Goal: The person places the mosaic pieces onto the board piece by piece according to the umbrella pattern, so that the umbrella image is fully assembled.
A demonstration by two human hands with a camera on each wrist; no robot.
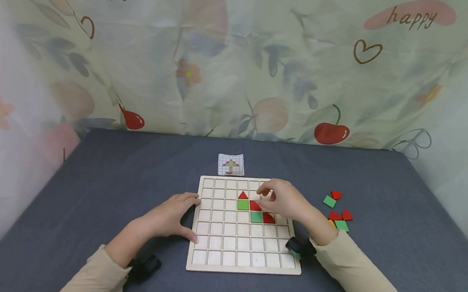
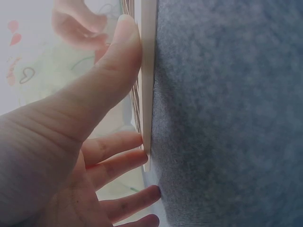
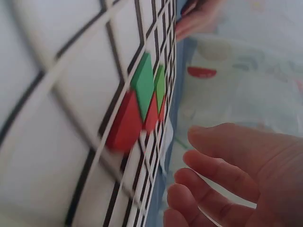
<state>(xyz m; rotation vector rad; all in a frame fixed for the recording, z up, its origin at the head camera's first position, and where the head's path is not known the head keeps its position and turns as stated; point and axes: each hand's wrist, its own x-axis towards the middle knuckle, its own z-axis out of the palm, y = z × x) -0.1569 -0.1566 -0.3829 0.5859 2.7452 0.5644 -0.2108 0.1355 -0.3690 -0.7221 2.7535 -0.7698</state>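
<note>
A pale wooden grid board [image 1: 229, 244] lies on the table. On it sit a small red triangle [image 1: 243, 195], a light green square [image 1: 243, 205], a darker green square [image 1: 256, 217], and two red pieces with a curved side, one [image 1: 268, 218] right of the darker square. My left hand [image 1: 171, 214] rests against the board's left edge, thumb and fingers spread; the left wrist view shows the thumb [image 2: 118, 56] on the rim. Over the board's upper right hovers my right hand [image 1: 285, 199], fingers loosely bent. In the right wrist view nothing shows between its fingers [image 3: 208, 179].
Behind the board lies a small card [image 1: 231, 165] printed with a coloured grid pattern. To the right are several loose pieces, among them a green square [image 1: 330, 201], a red piece [image 1: 347, 215] and a partly hidden orange one [image 1: 331, 222]. A printed curtain [image 1: 240, 72] hangs behind the table.
</note>
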